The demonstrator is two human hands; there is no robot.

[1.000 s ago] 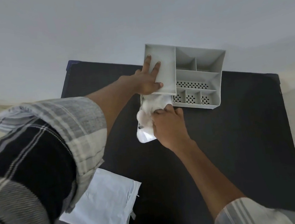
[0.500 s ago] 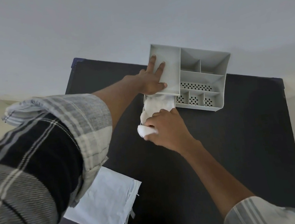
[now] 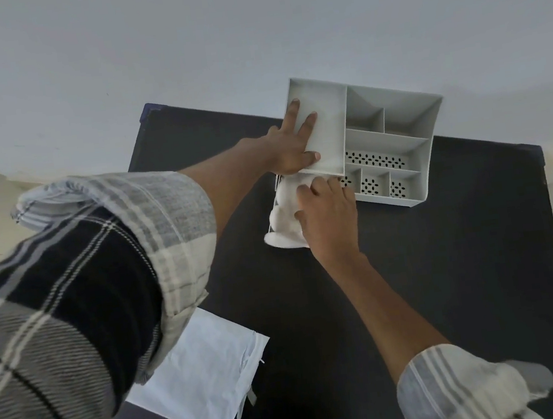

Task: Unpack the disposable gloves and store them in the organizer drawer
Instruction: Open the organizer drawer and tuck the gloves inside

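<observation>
A grey plastic organizer (image 3: 393, 127) with several compartments stands at the far side of the black table (image 3: 448, 276). My left hand (image 3: 292, 145) lies flat on the organizer's left top panel, fingers spread. Below that panel a clear drawer (image 3: 275, 197) sticks out toward me, stuffed with a bundle of white disposable gloves (image 3: 286, 215). My right hand (image 3: 329, 218) presses down on the gloves, its fingertips at the drawer's opening under the panel. Part of the bundle bulges over the drawer's front end.
An empty white plastic bag (image 3: 205, 379) lies at the table's near left edge, partly under my left sleeve. A white wall rises right behind the organizer. Pale floor tiles show to the left of and below the table.
My right hand has slid forward over the gloves toward the organizer, pushing the bundle deeper. My left hand has stayed on the top panel. The camera shifted slightly.
</observation>
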